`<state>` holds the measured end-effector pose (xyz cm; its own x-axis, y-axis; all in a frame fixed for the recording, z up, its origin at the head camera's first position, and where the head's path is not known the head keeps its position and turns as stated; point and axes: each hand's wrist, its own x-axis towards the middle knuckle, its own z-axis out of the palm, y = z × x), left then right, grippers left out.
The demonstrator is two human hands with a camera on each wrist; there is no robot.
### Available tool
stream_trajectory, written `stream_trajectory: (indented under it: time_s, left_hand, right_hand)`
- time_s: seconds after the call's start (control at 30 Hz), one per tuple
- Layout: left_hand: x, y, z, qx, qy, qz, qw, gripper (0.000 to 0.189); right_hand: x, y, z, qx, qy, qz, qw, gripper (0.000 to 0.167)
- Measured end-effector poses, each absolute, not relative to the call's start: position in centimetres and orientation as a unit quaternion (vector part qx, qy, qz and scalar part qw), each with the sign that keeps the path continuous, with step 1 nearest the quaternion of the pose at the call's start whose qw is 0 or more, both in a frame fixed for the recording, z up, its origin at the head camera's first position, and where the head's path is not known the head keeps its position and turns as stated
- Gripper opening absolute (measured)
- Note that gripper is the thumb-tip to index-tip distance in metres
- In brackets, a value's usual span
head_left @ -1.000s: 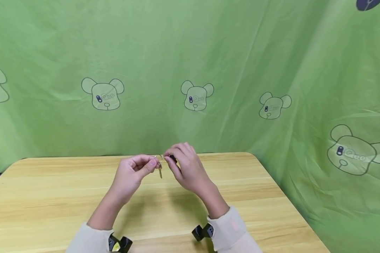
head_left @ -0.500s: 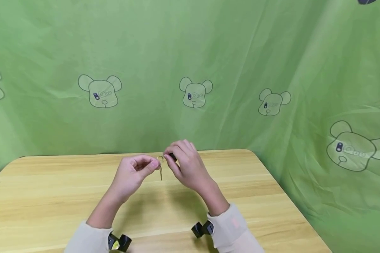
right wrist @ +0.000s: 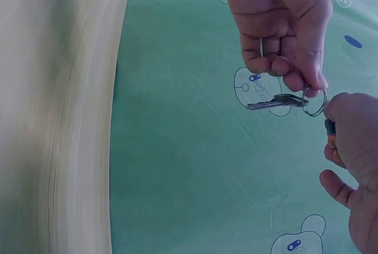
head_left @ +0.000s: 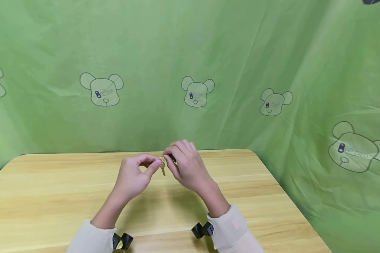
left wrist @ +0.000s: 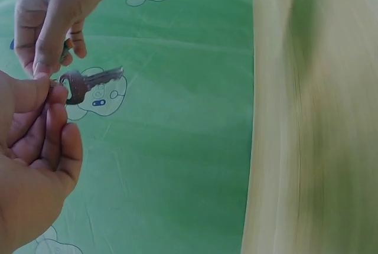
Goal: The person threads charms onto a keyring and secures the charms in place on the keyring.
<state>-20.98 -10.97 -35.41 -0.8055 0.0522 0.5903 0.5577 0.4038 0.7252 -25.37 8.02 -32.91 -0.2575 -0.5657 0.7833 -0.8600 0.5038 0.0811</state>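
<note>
1. Your key and ring should handle light, stiff and rather slippery; pinch the ring's rim or the key's broad head.
2. Mid-frame in the head view, the key hangs below your left fingertips.
3. Your left hand, thumb and finger closed, pinches the ring.
4. Your right hand, fingers curled, holds a dark-and-orange object; whether it touches the ring, you can't tell.

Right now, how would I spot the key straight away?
Find the wooden table, then the left hand and right hand close together above it. Between them hangs the key: unlike its round ring, it has a toothed blade.
</note>
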Motion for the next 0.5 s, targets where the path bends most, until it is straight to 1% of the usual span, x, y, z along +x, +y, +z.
stream_trajectory:
  time_s: [0.1,0.2,0.5]
  left_hand:
    - [-21.09,-10.72,-35.47,-0.202,-0.799,-0.485,0.293,0.007]
    - [-21.21,-10.61,-35.55,-0.211,-0.794,-0.47,0.323,0.007]
    - [-21.07,-10.99,-35.35,-0.213,-0.791,-0.444,0.363,0.004]
  right_hand:
    - [-25.34,8.05,-32.87,0.461,-0.77,0.185,0.401,0.005]
    - [-25.24,8.09,-32.78,0.458,-0.77,0.187,0.403,0.005]
    - [-25.06,7.99,-32.69,0.455,-0.772,0.193,0.4,0.005]
